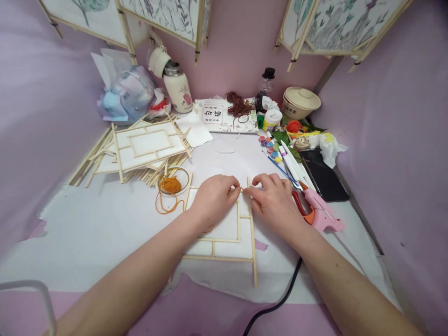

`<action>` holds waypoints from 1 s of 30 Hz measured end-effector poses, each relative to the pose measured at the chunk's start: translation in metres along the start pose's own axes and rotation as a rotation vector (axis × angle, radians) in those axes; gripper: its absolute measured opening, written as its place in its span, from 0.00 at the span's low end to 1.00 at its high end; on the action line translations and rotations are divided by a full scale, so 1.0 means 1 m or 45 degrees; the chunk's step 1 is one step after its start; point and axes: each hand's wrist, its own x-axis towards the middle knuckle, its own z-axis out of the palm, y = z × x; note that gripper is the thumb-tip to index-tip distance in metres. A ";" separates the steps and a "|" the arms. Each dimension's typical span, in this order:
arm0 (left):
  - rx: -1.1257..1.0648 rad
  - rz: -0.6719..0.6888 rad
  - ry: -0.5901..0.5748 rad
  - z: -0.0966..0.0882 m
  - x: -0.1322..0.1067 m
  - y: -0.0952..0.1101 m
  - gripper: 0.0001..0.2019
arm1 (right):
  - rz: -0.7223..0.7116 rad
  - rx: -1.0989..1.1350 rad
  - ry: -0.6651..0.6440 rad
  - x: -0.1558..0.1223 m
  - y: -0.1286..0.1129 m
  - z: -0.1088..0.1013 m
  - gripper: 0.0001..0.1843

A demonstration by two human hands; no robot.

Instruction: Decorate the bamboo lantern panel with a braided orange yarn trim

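A wooden stick frame [227, 240] backed with white paper lies flat in front of me. My left hand [213, 198] rests on its upper part, fingers pinched at the top right corner joint. My right hand [275, 200] meets it there, also pinching, and a thin orange thread or rubber band [241, 188] runs between the fingertips. What else the fingers hold is too small to make out. An orange thread bundle [170, 185] lies in a clear round lid just left of the frame.
A pink glue gun [320, 212] with a black cord [280, 298] and orange-handled scissors lie to the right. A stack of finished frames [140, 149] sits at back left. Paints, pens, a thermos [178, 86], a bowl [300, 101] and a booklet crowd the back.
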 end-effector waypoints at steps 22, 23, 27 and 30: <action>0.305 0.060 -0.128 0.010 -0.016 0.009 0.15 | 0.024 0.004 -0.018 0.001 -0.001 -0.001 0.12; 0.303 0.065 -0.136 0.010 -0.016 0.009 0.14 | 0.025 0.003 -0.020 0.001 -0.002 -0.001 0.12; 0.291 0.048 -0.149 0.009 -0.017 0.010 0.14 | 0.030 0.012 -0.021 0.001 -0.002 -0.002 0.12; 0.285 0.034 -0.140 0.009 -0.017 0.010 0.14 | 0.046 0.018 0.014 0.001 -0.001 -0.002 0.12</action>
